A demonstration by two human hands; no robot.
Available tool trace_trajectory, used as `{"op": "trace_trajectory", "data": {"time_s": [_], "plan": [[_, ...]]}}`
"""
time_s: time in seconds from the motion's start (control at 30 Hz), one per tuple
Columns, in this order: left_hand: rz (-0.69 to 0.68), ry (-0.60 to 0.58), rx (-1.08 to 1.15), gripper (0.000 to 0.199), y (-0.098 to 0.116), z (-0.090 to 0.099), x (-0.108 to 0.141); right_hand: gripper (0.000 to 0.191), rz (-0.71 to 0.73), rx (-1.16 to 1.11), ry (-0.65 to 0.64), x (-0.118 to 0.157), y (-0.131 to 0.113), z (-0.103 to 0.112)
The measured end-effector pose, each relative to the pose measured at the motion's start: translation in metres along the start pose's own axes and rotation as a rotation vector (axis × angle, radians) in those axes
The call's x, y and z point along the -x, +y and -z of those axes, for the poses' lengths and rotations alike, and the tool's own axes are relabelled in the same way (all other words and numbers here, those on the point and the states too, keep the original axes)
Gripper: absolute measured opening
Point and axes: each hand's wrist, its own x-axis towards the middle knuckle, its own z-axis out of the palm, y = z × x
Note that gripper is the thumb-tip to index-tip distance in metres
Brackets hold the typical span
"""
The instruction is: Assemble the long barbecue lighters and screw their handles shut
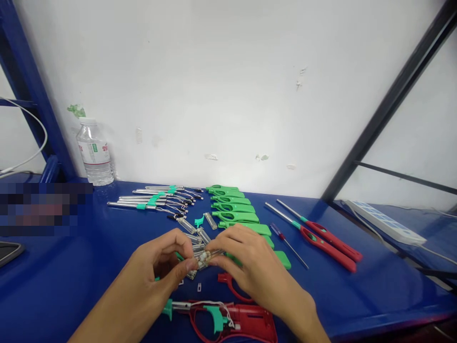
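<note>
Over the middle of the blue table, my left hand (157, 269) pinches one end of a clear lighter fuel tank (203, 258). My right hand (250, 267) grips the same tank from the other side, its fingers covering part of it. Below both hands lies an opened red lighter shell (255, 324), holding a teal trigger (215, 318), white wires and a metal tube (183, 306). Another red shell piece (232, 286) is partly hidden under my right hand. Several loose clear tanks (186, 226) lie just beyond my fingers. A small white clip (199, 287) rests nearby.
Several green lighter shells (237, 217) form a column behind my right hand. Metal lighter tubes (132, 200) lie back left, near a water bottle (94, 155). Rightward are a screwdriver (277, 232), two red lighters (326, 245) and a power strip (387, 223).
</note>
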Motion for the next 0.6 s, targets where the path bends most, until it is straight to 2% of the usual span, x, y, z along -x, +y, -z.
{"op": "trace_trajectory", "data": {"time_s": [0.13,0.37,0.5,0.6], "plan": [[0.027,-0.029,-0.006,0.039,-0.004,0.000,0.002,0.010,0.027,-0.017,0.001,0.001,0.002,-0.001],[-0.004,-0.049,0.054,0.036,-0.004,0.001,0.004,0.021,0.069,0.030,-0.026,0.002,-0.003,0.000],[-0.038,-0.019,0.090,0.047,-0.005,0.001,0.004,0.042,0.081,0.107,-0.021,0.003,-0.006,-0.003],[-0.032,0.002,0.077,0.053,-0.006,0.002,0.002,0.037,0.111,0.178,-0.007,0.002,-0.009,-0.006]]}}
